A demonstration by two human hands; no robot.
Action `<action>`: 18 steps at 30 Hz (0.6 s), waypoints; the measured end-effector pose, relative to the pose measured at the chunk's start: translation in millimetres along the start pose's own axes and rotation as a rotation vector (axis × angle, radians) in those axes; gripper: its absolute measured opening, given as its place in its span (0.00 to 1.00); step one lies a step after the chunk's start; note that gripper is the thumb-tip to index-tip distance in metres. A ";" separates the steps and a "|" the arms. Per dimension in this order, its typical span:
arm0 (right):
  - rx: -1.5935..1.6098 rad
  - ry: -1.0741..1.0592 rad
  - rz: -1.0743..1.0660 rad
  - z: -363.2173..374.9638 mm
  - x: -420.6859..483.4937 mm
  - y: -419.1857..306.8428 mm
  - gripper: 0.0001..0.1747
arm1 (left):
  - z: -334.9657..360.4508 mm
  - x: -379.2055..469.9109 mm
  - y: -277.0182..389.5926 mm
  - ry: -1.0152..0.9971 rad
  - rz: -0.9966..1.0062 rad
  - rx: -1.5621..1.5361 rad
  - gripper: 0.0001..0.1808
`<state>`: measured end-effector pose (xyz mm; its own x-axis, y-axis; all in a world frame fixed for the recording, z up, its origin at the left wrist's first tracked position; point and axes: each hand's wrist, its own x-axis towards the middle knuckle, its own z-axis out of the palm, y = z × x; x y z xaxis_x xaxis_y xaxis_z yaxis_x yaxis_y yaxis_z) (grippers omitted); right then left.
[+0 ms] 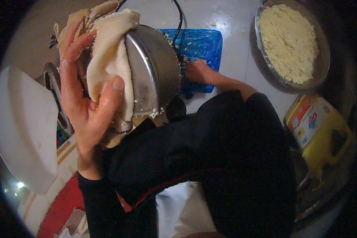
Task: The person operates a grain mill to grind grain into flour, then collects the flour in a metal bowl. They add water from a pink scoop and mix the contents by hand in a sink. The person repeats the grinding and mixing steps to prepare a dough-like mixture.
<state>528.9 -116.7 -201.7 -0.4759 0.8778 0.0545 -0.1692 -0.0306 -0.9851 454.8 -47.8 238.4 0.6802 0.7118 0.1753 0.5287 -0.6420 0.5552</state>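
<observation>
My left hand (83,101) grips a folded cream cloth (110,62), flecked with pale crumbs, with the thumb on its near side. The cloth lies against the open side of a round stainless steel vessel (163,68), which is tilted; crumbs cling to its rim. Beyond the vessel, my right hand (200,72) is over a blue plastic bag (206,44) on the white surface. Its fingers are curled beside a dark part at the vessel, and whether they hold that part is hidden. A black cord runs above the vessel.
A steel bowl (322,65) of pale yellow crumbly meal (288,44) stands at the upper right. Below it lies a yellow plastic container (318,131) with a printed label. At left are a white curved plastic piece (26,128) and a dark metal ring-shaped part (55,89).
</observation>
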 end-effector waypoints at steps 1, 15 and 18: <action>-0.430 -0.045 0.206 -4.3 -3.2 -2.7 0.13 | -0.8 0.7 -0.2 -0.005 0.007 0.002 0.31; -0.738 1.298 -0.260 -167.9 -123.5 -197.6 0.12 | 2.8 -2.5 6.7 0.043 -0.016 -0.055 0.31; -0.808 1.613 0.028 -187.0 -163.5 -220.8 0.12 | 0.3 -2.6 7.2 -0.011 0.025 0.053 0.32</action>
<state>805.5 -164.1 -23.6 0.8316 0.4479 0.3285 0.4758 -0.2693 -0.8373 457.0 -54.3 241.7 0.6991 0.6922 0.1792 0.5373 -0.6740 0.5070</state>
